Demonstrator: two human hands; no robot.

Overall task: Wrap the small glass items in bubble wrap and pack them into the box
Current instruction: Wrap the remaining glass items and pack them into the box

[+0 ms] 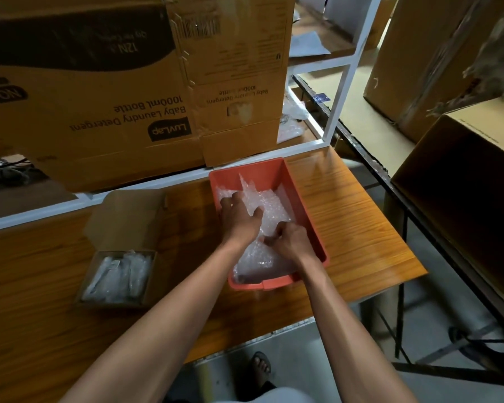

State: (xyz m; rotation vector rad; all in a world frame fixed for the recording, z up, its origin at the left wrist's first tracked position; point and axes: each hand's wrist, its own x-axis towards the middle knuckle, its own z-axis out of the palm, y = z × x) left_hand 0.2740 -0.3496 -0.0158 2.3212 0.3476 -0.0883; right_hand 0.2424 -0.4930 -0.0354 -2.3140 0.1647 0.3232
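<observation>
Glossy wood-grain tabletop (346, 216); smooth orange plastic bin (300, 199) of shiny clear bubble wrap (274, 207); matt brown cardboard box (128, 219); white-painted metal shelf frame (341, 97).

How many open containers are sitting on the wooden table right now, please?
2: the orange tray, where both hands work the bubble wrap, and the small cardboard box to its left. Others may sit out of frame.

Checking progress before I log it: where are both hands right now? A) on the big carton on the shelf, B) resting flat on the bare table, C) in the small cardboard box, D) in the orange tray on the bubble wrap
D: the left hand and right hand are both inside the orange tray, on the bubble wrap; the small cardboard box lies apart on the left.
</observation>
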